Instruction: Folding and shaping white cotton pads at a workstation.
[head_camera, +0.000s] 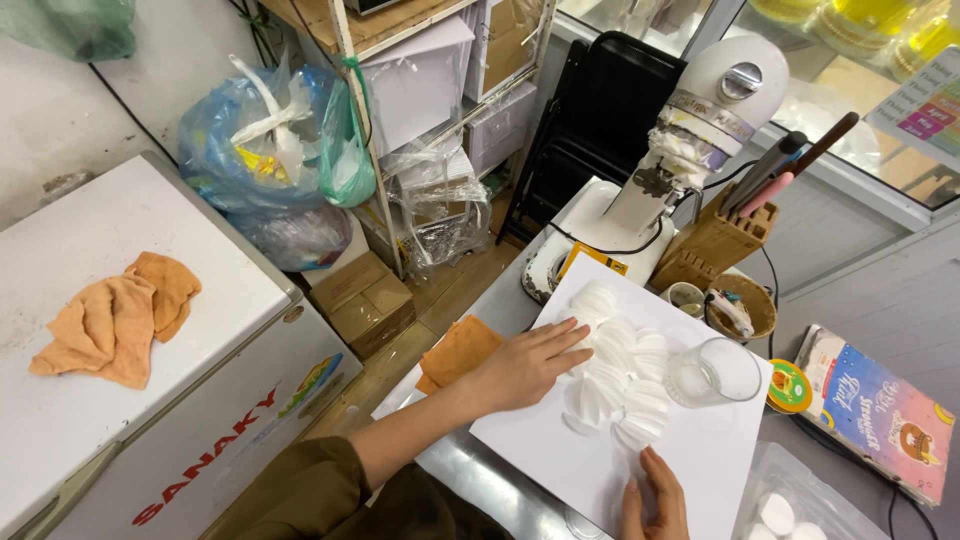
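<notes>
A white board lies on the metal counter with several white paper cupcake liners spread over it. My left hand rests flat on the board's left side, fingers apart, touching the nearest liners. My right hand lies at the board's near edge, fingers extended, just below the liners; only part of it shows. A clear glass cup stands on the board to the right of the liners.
An orange cloth lies on the counter left of the board. Behind stand a white stand mixer, a wooden knife block and a small basket. A white chest freezer with an orange rag sits at left. A book lies at right.
</notes>
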